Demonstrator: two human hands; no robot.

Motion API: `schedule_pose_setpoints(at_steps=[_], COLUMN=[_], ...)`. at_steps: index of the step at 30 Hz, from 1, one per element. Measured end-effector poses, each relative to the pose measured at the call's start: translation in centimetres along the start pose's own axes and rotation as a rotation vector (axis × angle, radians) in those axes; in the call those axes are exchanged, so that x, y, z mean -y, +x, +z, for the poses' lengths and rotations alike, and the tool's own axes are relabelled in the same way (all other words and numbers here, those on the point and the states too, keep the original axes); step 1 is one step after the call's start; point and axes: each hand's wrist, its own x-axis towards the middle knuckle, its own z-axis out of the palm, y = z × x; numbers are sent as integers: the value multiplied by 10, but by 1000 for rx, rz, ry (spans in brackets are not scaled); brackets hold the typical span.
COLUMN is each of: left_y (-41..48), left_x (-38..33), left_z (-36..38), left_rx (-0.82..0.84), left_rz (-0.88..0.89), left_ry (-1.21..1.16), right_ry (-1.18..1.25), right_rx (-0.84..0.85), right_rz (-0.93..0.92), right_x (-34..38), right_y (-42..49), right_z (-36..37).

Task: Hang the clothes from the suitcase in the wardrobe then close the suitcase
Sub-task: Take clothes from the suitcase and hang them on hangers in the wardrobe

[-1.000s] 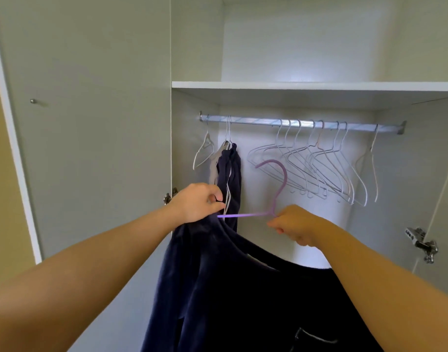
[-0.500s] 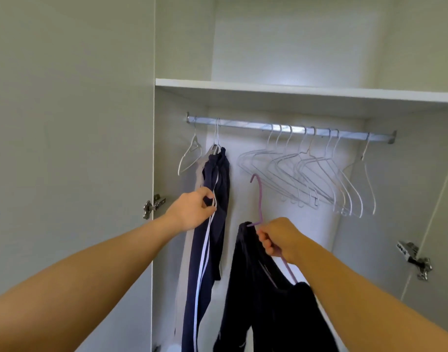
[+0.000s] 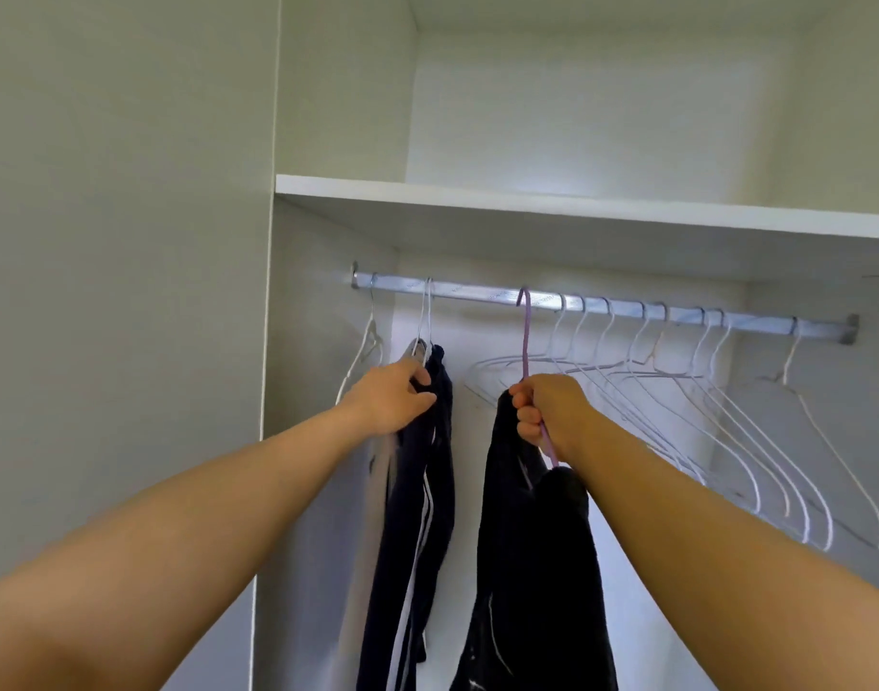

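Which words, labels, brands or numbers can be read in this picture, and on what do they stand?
None: no readable text anywhere.
Pale marks low on the dark garment on the purple hanger: too blurred to tell if they are letters.
The rail, shelf and striped navy garment show no writing.

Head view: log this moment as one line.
step: hanging | right hand grips purple hanger, hook at rail | dark garment hangs from it | left hand grips navy striped garment | suitcase: not in view
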Motion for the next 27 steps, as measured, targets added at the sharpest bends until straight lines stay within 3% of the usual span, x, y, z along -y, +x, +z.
schedule_pose_setpoints(at_steps=[11, 20, 27], left_y=[138, 160, 156], left_x=[46, 69, 67], left_z=[20, 39, 53], left_rx=[55, 174, 203], left_rz=[192, 129, 209], left_ry=[226, 164, 355], right_ry=[88, 77, -38], right_rx=[-39, -107, -169], right_rz=[44, 74, 41], right_x=[29, 7, 3], right_y=[154, 214, 215], right_z=[78, 94, 89])
